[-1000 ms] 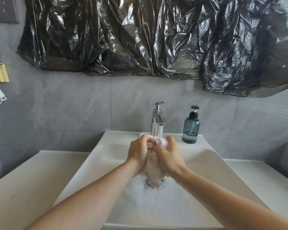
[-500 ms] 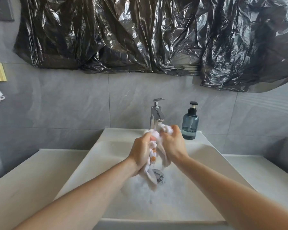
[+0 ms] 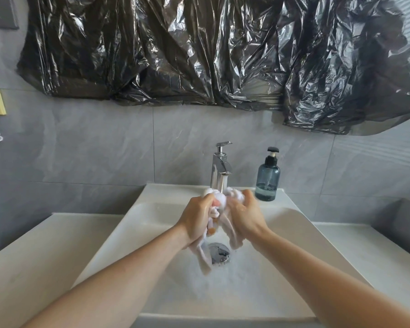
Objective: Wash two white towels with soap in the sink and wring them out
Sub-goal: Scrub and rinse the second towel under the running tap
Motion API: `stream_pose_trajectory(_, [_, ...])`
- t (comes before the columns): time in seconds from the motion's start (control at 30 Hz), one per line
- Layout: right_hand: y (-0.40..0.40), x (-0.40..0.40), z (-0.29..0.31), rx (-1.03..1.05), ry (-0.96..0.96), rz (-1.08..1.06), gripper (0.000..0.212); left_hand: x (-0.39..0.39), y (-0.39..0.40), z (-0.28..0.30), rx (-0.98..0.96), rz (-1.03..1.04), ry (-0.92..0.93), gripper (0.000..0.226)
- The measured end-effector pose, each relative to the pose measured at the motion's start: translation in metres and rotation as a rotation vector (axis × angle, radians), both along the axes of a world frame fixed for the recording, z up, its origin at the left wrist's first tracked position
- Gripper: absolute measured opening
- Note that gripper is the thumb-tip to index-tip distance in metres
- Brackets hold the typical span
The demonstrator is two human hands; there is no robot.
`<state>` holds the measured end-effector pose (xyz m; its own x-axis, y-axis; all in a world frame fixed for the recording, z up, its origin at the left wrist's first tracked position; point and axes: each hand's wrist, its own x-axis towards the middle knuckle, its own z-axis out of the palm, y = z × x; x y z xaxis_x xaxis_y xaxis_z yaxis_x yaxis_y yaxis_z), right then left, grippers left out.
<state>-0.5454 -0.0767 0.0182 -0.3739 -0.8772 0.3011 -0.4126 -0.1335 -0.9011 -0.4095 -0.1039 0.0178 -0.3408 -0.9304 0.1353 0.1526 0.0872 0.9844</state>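
Left hand point(image 3: 199, 217) and right hand point(image 3: 245, 215) both curl tightly round one soapy white towel point(image 3: 219, 204), bunched under the faucet point(image 3: 220, 166) above the sink point(image 3: 133, 223). Wet, limp and probably slippery; best gripped by its bunched ends.

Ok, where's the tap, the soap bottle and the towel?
tap point(image 3: 219, 169), head view, on its shiny metal body.
soap bottle point(image 3: 267, 179), head view, on its blue body.
towel point(image 3: 219, 200), head view, on the bunched part between the hands.

faucet point(image 3: 220, 169), soap bottle point(image 3: 268, 179) block rear; sink point(image 3: 152, 223) sides open
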Motion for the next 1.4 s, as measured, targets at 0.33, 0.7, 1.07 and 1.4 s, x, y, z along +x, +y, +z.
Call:
stream_pose_trajectory(0.33, [-0.002,0.003,0.002,-0.148,0.002,0.066,0.022,0.005,0.005,0.004,0.132,-0.112,-0.004,0.040])
stream_pose_trajectory(0.7, [-0.011,-0.028,-0.021,0.503,0.303,0.111,0.033,0.017,-0.002,-0.011,-0.471,0.036,-1.097,0.030])
stream_pose_trajectory(1.07, [0.013,-0.023,-0.009,0.621,0.778,0.274,0.067,0.018,-0.013,-0.030,-0.122,-0.136,-1.005,0.075])
stream_pose_trajectory(1.4, [0.001,-0.016,-0.006,0.194,-0.143,0.061,0.011,0.012,-0.013,-0.007,0.043,0.104,-0.093,0.021])
